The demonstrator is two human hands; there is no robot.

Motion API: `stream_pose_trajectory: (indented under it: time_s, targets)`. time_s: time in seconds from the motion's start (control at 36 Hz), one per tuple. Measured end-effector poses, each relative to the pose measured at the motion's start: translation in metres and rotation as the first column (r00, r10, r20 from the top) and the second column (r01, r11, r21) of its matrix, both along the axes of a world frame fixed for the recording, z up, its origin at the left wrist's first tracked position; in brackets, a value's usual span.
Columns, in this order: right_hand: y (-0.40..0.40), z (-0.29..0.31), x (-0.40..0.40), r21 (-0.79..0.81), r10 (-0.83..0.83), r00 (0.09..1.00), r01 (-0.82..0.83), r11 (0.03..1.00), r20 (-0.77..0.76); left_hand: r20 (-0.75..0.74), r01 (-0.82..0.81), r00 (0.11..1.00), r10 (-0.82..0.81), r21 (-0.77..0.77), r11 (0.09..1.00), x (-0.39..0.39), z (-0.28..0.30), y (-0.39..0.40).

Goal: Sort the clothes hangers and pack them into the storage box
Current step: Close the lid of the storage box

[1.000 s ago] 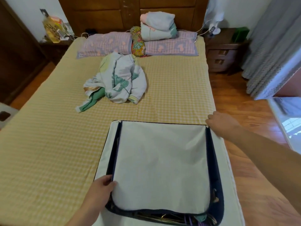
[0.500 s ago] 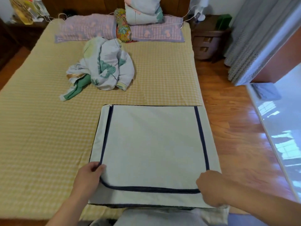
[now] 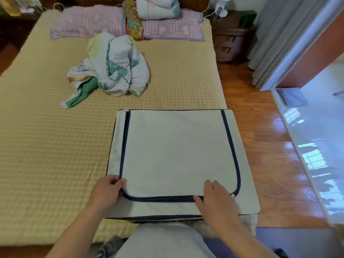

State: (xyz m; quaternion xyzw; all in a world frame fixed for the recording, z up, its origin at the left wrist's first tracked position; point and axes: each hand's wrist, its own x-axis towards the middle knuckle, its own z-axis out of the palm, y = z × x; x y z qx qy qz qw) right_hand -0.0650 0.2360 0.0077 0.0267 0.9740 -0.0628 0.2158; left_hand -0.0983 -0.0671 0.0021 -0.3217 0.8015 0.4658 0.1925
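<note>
The storage box (image 3: 178,157) lid is pinched by the left hand (image 3: 108,190) and pressed flat under the released right hand (image 3: 216,200); zipping is judged next.

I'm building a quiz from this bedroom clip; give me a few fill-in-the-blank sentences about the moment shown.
1. The white fabric storage box with the navy zipper lies on the yellow checked ____.
2. The left hand pinches the lid at its near-____ corner.
3. The right hand rests on the box's ____ edge.
4. The crumpled white-and-green garment lies ____ the box.

Missing words: bed; left; near; beyond
</note>
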Motion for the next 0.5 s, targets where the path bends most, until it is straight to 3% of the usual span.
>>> stream_pose_trajectory:
  time_s: [0.14,0.25,0.39,0.5]
  targets:
    - [0.065,-0.016,-0.005,0.196,-0.086,0.996,0.082,0.977,0.011,0.018,0.025,1.0,-0.025,0.0,1.0,0.0,0.001,-0.001]
    - [0.09,-0.017,-0.003,0.124,-0.164,0.984,0.154,0.98,0.075,0.028,0.044,0.999,-0.044,0.0,0.999,-0.001,0.0,-0.004]
    - [0.087,-0.016,-0.006,0.227,0.024,0.97,-0.08,0.971,0.241,0.021,0.071,0.997,-0.071,-0.008,0.997,0.0,-0.001,-0.005]
    - [0.07,-0.003,-0.007,0.191,-0.052,0.938,-0.016,0.982,0.344,0.026,0.065,0.998,-0.065,0.003,0.998,-0.001,-0.001,-0.006]
